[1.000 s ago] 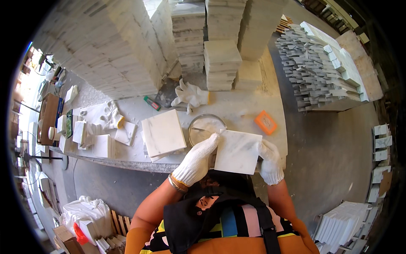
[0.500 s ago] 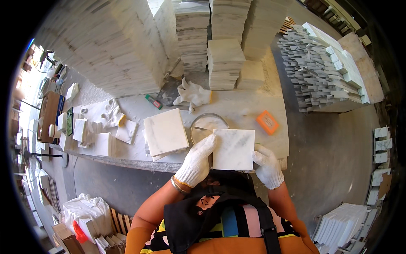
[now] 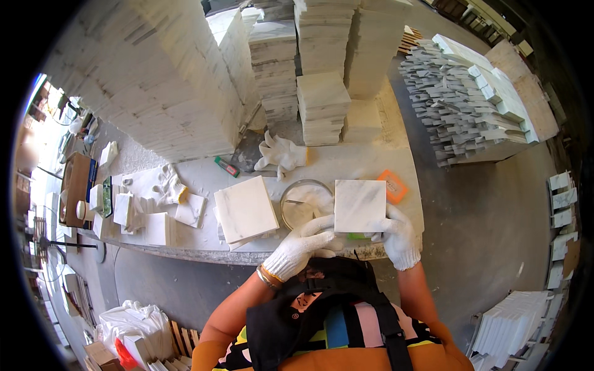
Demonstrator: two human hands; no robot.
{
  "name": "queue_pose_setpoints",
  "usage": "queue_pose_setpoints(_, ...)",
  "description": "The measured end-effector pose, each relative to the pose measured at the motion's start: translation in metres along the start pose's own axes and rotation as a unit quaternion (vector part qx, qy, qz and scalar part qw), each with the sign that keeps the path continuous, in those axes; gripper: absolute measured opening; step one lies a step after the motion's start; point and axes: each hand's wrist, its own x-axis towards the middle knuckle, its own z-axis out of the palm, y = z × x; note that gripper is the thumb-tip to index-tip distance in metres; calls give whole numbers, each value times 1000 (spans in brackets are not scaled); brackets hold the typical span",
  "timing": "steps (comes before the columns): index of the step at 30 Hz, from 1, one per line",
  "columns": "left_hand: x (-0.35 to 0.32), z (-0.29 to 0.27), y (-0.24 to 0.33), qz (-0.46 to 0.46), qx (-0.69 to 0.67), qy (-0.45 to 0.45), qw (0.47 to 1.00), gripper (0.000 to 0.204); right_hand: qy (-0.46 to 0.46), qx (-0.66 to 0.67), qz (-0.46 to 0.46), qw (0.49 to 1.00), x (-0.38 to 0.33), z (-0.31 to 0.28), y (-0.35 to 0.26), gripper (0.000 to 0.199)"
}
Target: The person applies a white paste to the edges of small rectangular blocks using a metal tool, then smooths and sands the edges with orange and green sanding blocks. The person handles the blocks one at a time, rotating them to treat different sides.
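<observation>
A square white marble tile [image 3: 360, 206] with grey veins is held up over the near side of the bench. My right hand [image 3: 400, 238], in a white knit glove, grips its lower right edge. My left hand [image 3: 301, 248], gloved too, has its fingers stretched toward the tile's lower left corner; whether they touch it is unclear. Left of the hands lies a short stack of similar tiles [image 3: 246, 210]. Between stack and held tile sits a round clear dish [image 3: 303, 199] with a thin metal piece. An orange block [image 3: 395, 185] is partly hidden behind the tile. Something green [image 3: 357, 235] shows beneath it.
Tall tile stacks [image 3: 154, 74] line the back of the bench [image 3: 402, 161]. Spare gloves [image 3: 281, 154], a green-and-red tool [image 3: 227, 166] and loose tiles [image 3: 192, 209] lie about. Right of the bench stands a pallet of thin slabs [image 3: 467, 99]; more slabs [image 3: 510, 321] lean at lower right.
The tile has moved right and slightly away from me, partly covering the orange block. My left hand has loosened from its left edge, fingers now extended. A green thing has come into sight beneath.
</observation>
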Motion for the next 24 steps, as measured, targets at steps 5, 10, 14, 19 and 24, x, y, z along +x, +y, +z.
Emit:
queue_pose_setpoints(5, 6, -7, -10, 21, -29, 20, 999, 66, 40, -3, -38, 998, 9, -13, -4, 50)
queue_pose_setpoints(10, 13, -2, -10, 11, -34, 29, 999, 67, 46, -11, -34, 998, 12, -31, -8, 56)
queue_pose_setpoints(14, 17, -2, -11, 17, -34, 26, 999, 67, 50, -6, -28, 998, 14, -34, -11, 52)
queue_pose_setpoints(19, 15, -9, -16, 26, -53, 50, 997, 65, 23, 15, -11, 1000, 19, -31, -3, 53)
queue_pose_setpoints(24, 11, -16, -21, 29, -72, 64, 995, 65, 2, 8, 15, 1000, 20, -17, 1, 56)
